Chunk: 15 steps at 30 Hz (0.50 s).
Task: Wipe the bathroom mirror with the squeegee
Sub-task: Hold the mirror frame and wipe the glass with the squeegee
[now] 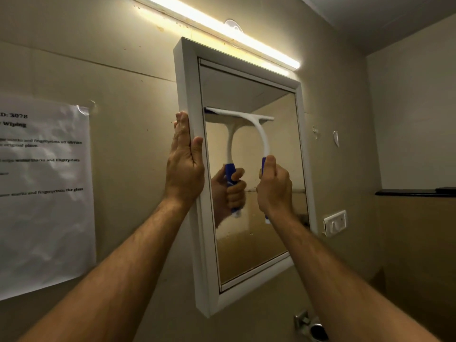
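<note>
A white-framed mirror point(190, 95) hangs on the beige wall in the middle of the head view. My right hand point(274, 186) grips the blue handle of a white squeegee point(262, 134). Its blade lies flat against the glass in the upper half, about a third of the way down. My left hand point(185, 164) rests on the mirror's left frame edge with straight fingers and the thumb on the frame's front. The glass reflects the squeegee and my gripping hand.
A lit tube light point(222, 28) runs along the wall above the mirror. A printed paper sheet point(44, 193) is taped to the wall at left. A white switch plate point(335, 222) sits right of the mirror, a dark ledge point(414, 192) beyond it, and a metal fitting point(311, 327) below.
</note>
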Tool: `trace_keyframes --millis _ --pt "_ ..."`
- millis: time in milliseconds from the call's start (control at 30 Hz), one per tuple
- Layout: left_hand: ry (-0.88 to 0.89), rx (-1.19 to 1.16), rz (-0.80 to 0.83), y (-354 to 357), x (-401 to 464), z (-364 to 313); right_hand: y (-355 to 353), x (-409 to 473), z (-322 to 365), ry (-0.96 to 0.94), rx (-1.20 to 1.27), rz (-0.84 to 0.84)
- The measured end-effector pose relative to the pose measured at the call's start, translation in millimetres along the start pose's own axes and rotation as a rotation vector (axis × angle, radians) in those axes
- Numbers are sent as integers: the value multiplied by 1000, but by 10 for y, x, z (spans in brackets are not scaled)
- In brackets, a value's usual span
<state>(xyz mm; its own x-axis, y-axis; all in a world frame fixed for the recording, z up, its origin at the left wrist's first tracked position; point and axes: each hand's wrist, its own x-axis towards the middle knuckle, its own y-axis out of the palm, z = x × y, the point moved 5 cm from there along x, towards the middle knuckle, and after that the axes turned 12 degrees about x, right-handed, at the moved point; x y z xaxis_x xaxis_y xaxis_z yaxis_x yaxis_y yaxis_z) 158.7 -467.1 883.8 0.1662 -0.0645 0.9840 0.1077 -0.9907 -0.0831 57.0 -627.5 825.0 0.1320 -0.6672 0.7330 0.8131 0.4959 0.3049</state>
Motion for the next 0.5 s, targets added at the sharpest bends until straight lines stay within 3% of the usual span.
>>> trace_keyframes --millis 233,500 --pt "-13 -21 -12 13 -7 31 55 365 428 26 7 33" --pt "-43 -46 -25 19 -80 5 -186 -38 -32 3 -94 38"
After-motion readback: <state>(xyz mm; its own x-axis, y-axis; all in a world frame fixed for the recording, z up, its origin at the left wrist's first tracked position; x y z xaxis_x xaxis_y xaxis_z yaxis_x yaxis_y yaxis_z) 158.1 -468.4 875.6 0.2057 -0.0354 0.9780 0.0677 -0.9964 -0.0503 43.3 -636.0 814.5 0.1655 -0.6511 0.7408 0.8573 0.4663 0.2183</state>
